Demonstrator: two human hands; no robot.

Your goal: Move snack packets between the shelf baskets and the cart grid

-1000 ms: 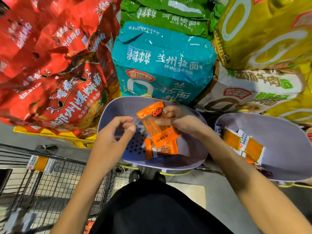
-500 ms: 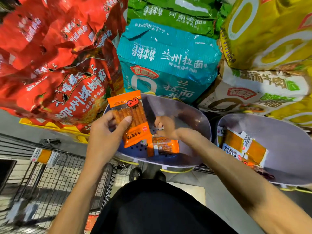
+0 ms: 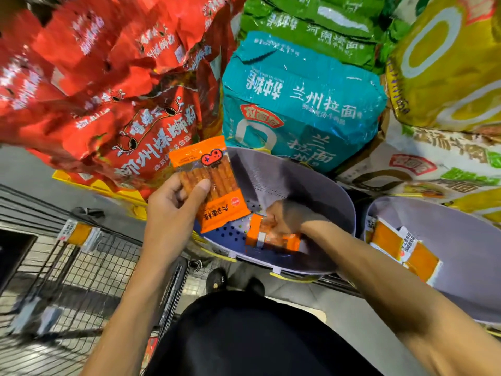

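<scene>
My left hand (image 3: 173, 210) grips an orange snack packet (image 3: 214, 185) upright, just over the left rim of the lavender basket (image 3: 311, 191). My right hand (image 3: 287, 218) reaches down into that basket, fingers closed on a second orange packet (image 3: 273, 238) lying on its perforated floor. The hand is motion-blurred. A second lavender basket (image 3: 447, 223) at the right holds several orange-and-white packets (image 3: 401, 245). The wire cart grid (image 3: 81, 272) lies lower left, with an orange packet (image 3: 76, 234) at its far rim.
Big noodle bags are stacked on the shelf behind the baskets: red ones (image 3: 108, 90) at the left, a teal one (image 3: 298, 104) in the middle, green and yellow ones (image 3: 447, 63) at the right. My dark clothing and shoes (image 3: 225, 278) fill the bottom centre.
My right hand passed the orange packet to my left hand, which lifted it left of the basket. The right hand then dropped into the basket onto the second packet.
</scene>
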